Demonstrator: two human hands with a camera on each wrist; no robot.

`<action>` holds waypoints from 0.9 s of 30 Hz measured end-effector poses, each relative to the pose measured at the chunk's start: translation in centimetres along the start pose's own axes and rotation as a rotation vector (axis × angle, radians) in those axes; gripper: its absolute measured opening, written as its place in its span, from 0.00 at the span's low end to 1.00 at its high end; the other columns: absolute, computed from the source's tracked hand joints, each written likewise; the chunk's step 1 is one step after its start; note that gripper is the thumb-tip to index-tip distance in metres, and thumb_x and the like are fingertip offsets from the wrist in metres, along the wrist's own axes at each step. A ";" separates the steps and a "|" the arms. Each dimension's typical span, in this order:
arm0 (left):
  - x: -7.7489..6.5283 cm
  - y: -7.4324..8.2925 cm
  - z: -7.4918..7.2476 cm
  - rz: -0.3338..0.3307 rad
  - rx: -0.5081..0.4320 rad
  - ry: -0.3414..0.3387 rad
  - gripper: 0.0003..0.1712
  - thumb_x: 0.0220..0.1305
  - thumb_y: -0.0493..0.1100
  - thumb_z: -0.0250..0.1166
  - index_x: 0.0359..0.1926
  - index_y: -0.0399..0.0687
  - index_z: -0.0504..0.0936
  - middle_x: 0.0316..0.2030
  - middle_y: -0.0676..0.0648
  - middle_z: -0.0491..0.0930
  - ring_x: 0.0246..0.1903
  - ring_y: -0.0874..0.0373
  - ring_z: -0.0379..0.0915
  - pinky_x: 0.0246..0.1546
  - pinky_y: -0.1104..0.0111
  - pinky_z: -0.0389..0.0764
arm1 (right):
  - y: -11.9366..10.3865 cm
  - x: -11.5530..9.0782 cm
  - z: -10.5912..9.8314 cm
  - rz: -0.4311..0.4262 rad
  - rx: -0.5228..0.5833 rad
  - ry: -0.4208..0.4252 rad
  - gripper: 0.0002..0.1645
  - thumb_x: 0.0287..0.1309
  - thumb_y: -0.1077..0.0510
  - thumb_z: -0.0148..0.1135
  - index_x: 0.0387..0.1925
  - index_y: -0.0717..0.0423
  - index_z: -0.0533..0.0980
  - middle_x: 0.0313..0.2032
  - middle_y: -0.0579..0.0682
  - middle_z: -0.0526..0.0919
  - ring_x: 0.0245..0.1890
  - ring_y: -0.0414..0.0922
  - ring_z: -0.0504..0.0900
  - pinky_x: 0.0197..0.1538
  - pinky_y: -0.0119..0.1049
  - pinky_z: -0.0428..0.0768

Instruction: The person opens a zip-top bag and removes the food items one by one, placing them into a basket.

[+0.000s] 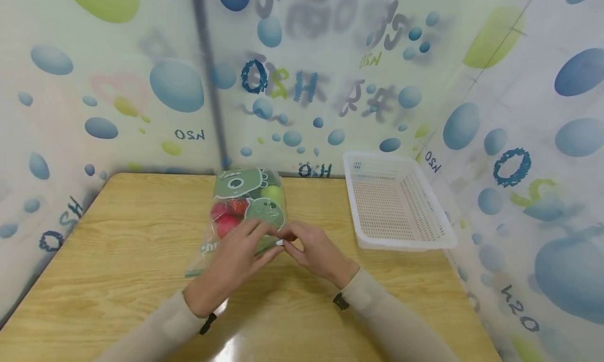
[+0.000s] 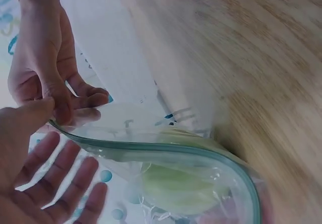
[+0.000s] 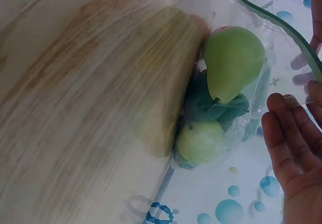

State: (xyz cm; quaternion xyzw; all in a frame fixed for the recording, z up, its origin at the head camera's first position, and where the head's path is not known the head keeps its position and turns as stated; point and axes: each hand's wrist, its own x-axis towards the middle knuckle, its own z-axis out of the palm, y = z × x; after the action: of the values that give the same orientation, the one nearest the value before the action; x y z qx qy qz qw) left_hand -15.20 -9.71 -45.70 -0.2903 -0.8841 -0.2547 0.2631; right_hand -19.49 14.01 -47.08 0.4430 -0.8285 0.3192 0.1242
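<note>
A clear zip bag (image 1: pixel 207 247) with green cartoon prints lies on the wooden table, filled with toy-like fruit. Through its plastic I see a green pear (image 3: pixel 234 60), a pale green apple (image 3: pixel 200 142) and a pinkish-red round piece (image 1: pixel 227 226). The green zip strip (image 2: pixel 151 146) runs along the bag's mouth. At its near right corner, my left hand (image 1: pixel 236 252) pinches the edge between thumb and forefinger, other fingers spread. Right beside it, my right hand (image 1: pixel 318 252) pinches the same corner. Whether the zip is parted there cannot be made out.
A white perforated plastic basket (image 1: pixel 356 215) stands on the table (image 1: pixel 141 210) at the back right. Printed curtains with blue and green dots (image 1: pixel 292 89) hang behind and at both sides, close to the table's edges.
</note>
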 end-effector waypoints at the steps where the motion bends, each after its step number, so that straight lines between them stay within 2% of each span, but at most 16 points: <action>1: 0.0 0.0 0.0 0.014 0.000 0.021 0.19 0.65 0.45 0.90 0.50 0.50 0.90 0.46 0.49 0.90 0.45 0.55 0.87 0.44 0.61 0.92 | 0.0 0.0 0.0 0.003 0.010 0.001 0.12 0.78 0.65 0.75 0.57 0.56 0.85 0.53 0.50 0.94 0.51 0.41 0.96 0.59 0.28 0.91; 5: 0.0 0.1 0.2 0.049 -0.004 0.066 0.15 0.65 0.41 0.89 0.46 0.49 0.90 0.41 0.49 0.90 0.39 0.57 0.87 0.39 0.65 0.91 | -0.2 0.2 -0.1 0.010 0.031 0.010 0.07 0.80 0.63 0.74 0.53 0.54 0.85 0.50 0.49 0.95 0.49 0.40 0.95 0.57 0.27 0.91; 12: -0.1 -0.1 0.3 0.030 -0.008 0.081 0.13 0.68 0.36 0.85 0.46 0.46 0.89 0.40 0.48 0.89 0.36 0.57 0.86 0.38 0.65 0.91 | -0.5 0.7 -0.4 0.032 0.059 0.027 0.02 0.81 0.62 0.72 0.48 0.52 0.88 0.48 0.48 0.95 0.46 0.40 0.95 0.54 0.30 0.93; 17: -0.3 -0.3 0.4 0.031 -0.037 0.091 0.12 0.69 0.35 0.83 0.47 0.45 0.88 0.40 0.47 0.88 0.36 0.57 0.86 0.37 0.63 0.90 | -0.5 0.8 -0.5 0.035 0.056 0.052 0.03 0.82 0.60 0.72 0.48 0.52 0.90 0.47 0.47 0.97 0.46 0.40 0.95 0.54 0.32 0.93; 21: -0.8 -2.0 1.2 0.031 -0.065 0.113 0.08 0.76 0.37 0.79 0.46 0.45 0.86 0.40 0.46 0.87 0.37 0.56 0.86 0.38 0.64 0.90 | -0.3 0.7 -0.9 0.038 0.060 0.114 0.03 0.79 0.62 0.75 0.46 0.52 0.91 0.45 0.47 0.97 0.46 0.41 0.96 0.54 0.36 0.94; 24: -1.1 -2.4 1.0 0.002 -0.047 0.101 0.09 0.74 0.36 0.80 0.45 0.44 0.86 0.39 0.46 0.87 0.37 0.55 0.86 0.38 0.63 0.91 | 0.0 0.6 -1.4 0.048 0.063 0.145 0.04 0.77 0.63 0.76 0.45 0.52 0.92 0.44 0.46 0.97 0.46 0.42 0.96 0.53 0.38 0.94; 27: -1.3 -2.0 -0.1 -0.034 0.003 0.067 0.11 0.70 0.34 0.83 0.45 0.44 0.87 0.39 0.46 0.87 0.36 0.55 0.85 0.39 0.62 0.91 | 0.2 0.4 -1.9 0.068 0.073 0.148 0.04 0.77 0.63 0.76 0.45 0.52 0.92 0.44 0.47 0.97 0.46 0.42 0.96 0.53 0.37 0.95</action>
State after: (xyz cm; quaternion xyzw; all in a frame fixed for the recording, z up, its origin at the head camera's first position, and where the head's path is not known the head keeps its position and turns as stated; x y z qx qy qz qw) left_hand -15.58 -11.63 -46.99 -0.2663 -0.8800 -0.2674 0.2884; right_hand -20.04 15.04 -45.54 0.3938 -0.8196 0.3850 0.1580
